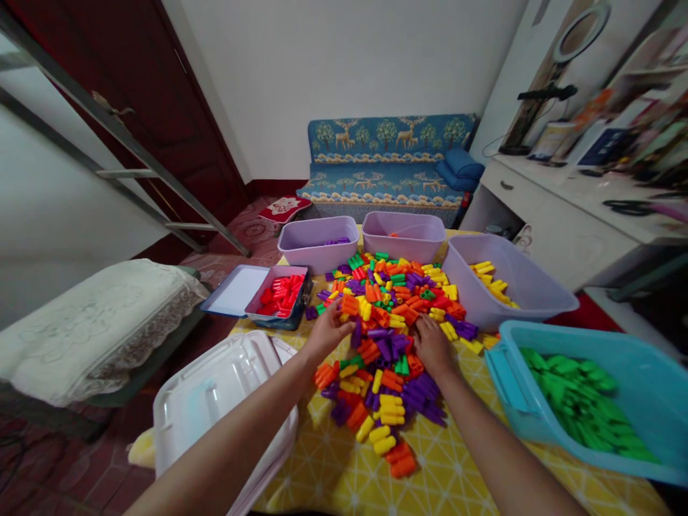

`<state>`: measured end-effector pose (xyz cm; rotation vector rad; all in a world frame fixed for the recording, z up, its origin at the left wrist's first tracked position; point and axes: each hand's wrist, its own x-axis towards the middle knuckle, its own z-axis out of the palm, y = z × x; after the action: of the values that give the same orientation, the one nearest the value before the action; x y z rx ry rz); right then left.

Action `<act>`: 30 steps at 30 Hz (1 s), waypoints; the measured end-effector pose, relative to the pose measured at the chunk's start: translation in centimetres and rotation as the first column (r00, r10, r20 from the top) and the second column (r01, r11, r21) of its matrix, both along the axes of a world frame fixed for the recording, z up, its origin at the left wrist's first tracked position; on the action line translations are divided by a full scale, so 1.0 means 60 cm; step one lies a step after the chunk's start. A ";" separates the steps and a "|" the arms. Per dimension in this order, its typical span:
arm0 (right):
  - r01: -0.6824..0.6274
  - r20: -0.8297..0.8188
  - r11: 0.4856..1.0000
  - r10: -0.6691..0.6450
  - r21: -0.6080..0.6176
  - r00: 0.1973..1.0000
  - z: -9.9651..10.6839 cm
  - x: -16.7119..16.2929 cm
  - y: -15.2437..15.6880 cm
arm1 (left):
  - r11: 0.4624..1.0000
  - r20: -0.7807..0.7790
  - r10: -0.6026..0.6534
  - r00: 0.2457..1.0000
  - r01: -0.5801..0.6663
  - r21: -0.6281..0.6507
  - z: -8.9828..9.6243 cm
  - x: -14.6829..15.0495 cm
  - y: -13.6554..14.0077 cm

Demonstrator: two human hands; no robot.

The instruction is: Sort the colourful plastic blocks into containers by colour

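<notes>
Plainly, in the head view, a pile of coloured plastic pieces (384,345) is spread across the yellow-covered bench (448,476), between a small box (279,324) and a turquoise tub (653,394). It is touched by the left hand (327,333), beside orange pieces (349,306), and the right hand (431,345) — whether either grip is closed around anything cannot be made out.

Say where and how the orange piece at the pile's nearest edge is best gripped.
Probably across its left and right ends, thumb and finger, with the right hand coming from the near right. The orange piece seems to lie flat, its ribs making a block, with bare yellow cloth in front and to the right; yellow pieces crowd its far left.
</notes>
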<state>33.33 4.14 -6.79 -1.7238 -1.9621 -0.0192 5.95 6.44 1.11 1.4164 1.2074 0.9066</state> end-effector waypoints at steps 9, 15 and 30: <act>0.029 -0.340 0.991 -0.073 -0.134 0.938 0.023 0.009 0.011 | 0.942 -0.757 -0.175 0.629 0.331 0.057 0.052 -0.053 -0.143; 0.022 -0.365 0.990 -0.073 -0.141 0.928 0.056 -0.019 -0.129 | 0.923 -0.864 -0.215 0.455 0.384 -0.028 0.039 -0.048 -0.211; -0.018 -0.213 0.998 0.031 0.064 0.976 0.035 -0.150 -0.234 | 0.939 -0.367 0.027 0.930 0.103 0.329 -0.048 0.049 -0.179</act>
<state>24.35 -9.88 -4.71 -1.5914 -1.8061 0.1098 8.87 -4.28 -1.80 1.9531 1.3307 0.8786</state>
